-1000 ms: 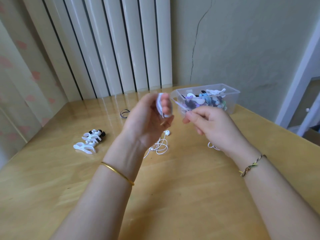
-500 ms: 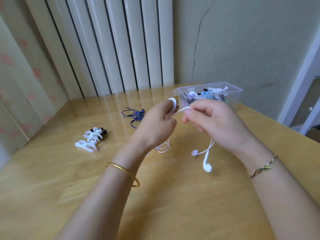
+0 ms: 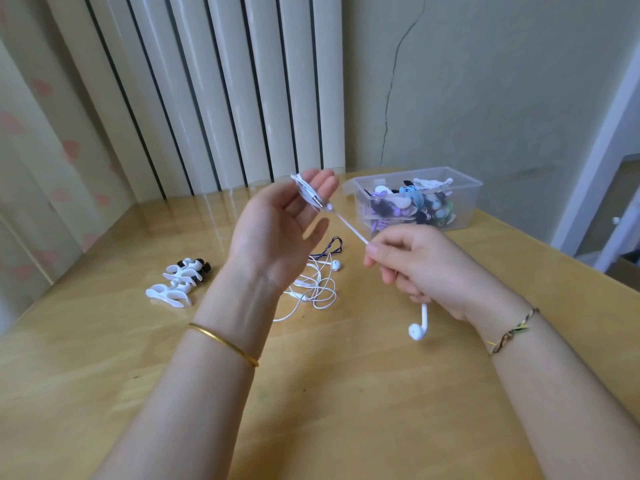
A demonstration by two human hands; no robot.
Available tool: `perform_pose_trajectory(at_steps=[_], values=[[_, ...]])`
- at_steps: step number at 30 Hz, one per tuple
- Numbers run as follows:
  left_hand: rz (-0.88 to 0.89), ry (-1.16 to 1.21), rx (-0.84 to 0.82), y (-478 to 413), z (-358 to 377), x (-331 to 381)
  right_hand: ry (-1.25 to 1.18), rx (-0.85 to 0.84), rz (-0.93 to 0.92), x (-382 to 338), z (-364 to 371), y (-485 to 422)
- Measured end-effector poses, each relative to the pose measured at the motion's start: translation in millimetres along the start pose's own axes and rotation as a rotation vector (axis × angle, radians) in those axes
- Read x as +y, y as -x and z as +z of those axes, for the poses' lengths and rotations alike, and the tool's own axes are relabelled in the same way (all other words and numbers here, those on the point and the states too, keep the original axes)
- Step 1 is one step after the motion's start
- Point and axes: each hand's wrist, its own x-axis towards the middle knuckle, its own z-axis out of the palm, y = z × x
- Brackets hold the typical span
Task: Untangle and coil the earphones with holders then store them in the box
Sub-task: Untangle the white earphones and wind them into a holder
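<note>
Hands up over the desk (image 3: 311, 410): our left hand (image 3: 277, 233) is raised palm toward us, fingers nearly straight, holding a white holder (image 3: 304, 192) at its fingertips with cable already wound on it. Our right hand (image 3: 426, 268) has its fingers curled, pinching the white cable (image 3: 351, 228) taut between the 2 hands; 1 earbud (image 3: 417, 329) dangles below. We judge this as mid-coiling. Next we need to wind on the remaining length, tuck in the earbud, then carry it to the box (image 3: 464, 188) just beyond. A tangled white set (image 3: 315, 287) and spare holders (image 3: 171, 287) wait.
</note>
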Motion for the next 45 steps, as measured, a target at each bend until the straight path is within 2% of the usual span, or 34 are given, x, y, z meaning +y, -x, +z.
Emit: perform_pose_trajectory(at_steps=[2, 5, 7, 9, 12, 14, 17, 20, 26, 28, 32, 34, 39, 42, 45], values=[[0.071, -0.149, 0.016, -1, 0, -5, 0.007, -0.075, -0.016, -4, 1, 4], [0.229, -0.663, 0.014, 1, 2, -16, 0.064, -0.171, -0.074, -11, 2, 10], [0.279, -0.984, -0.060, 2, -2, -21, 0.049, -0.130, -0.137, -14, 1, 10], [0.204, -1.107, -0.171, 2, -4, -21, 0.007, -0.002, -0.209, -14, -2, 8], [0.060, -1.036, -0.287, 5, -2, -19, 0.064, 0.240, -0.332, -10, -4, 1], [0.051, -0.987, -0.328, 7, 1, -19, 0.063, 0.374, -0.382, -9, -3, -2], [0.028, -0.699, -0.300, 5, 3, -19, -0.005, 0.455, -0.334, -8, -3, -4], [-0.069, -0.361, -0.224, 0, 3, -19, -0.059, 0.373, -0.225, -8, 4, -4], [-0.106, -0.148, -0.093, -4, 6, -29, -0.563, 0.287, -0.108, -13, 28, 0], [-0.091, -0.133, -0.074, -5, 5, -31, -0.547, 0.299, -0.108, -11, 30, -1], [-0.085, -0.146, -0.048, -7, 3, -32, -0.322, 0.363, -0.167, -8, 29, -3], [-0.089, -0.141, -0.053, -6, 4, -32, -0.362, 0.358, -0.175, -9, 28, -4], [-0.099, -0.099, -0.068, -5, 5, -29, -0.519, 0.223, -0.152, -8, 24, -5], [-0.111, -0.103, -0.054, -1, 5, -26, -0.518, 0.095, -0.162, -10, 25, -5], [-0.088, -0.123, -0.033, 1, 4, -23, -0.505, 0.082, -0.155, -9, 27, -6]])
